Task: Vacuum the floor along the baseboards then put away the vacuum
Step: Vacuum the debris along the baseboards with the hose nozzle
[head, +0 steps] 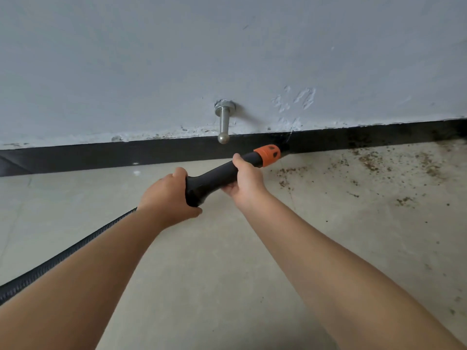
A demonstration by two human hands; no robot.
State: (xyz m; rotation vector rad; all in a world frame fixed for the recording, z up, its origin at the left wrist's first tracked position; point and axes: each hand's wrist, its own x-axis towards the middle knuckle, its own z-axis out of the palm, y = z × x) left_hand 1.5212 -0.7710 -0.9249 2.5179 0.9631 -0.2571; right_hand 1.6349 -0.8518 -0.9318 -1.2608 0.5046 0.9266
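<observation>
Both bare forearms fill the bottom of the view, reaching forward and up toward the wall (227, 46), pale grey and scuffed, with flaking paint low down on the right. Below it runs the black baseboard (101, 156), a long dark band that rises slightly toward the right, and under that the beige tiled floor (214, 274), speckled with brown crumbs and dirt (374, 164) on the right side near the baseboard. Now the vacuum: a ribbed black hose (38, 271) comes in from the lower left edge, passes behind the left forearm and joins the black wand handle (214, 179). Its long axis runs from lower left to upper right, and the orange collar (267, 152) at the far end points up and right, at the foot of the baseboard; whatever lies past the collar blends into the dark band and cannot be made out. The left hand (169, 198) grips the thick rear end of the handle, fingers curled tight round it, thumb underneath. The right hand (246, 176) holds the narrower neck just behind the collar, thumb over the top and fingers wrapped below. Above the collar, a metal doorstop (223, 122) sticks out from the wall, its round tip hanging over the baseboard.
</observation>
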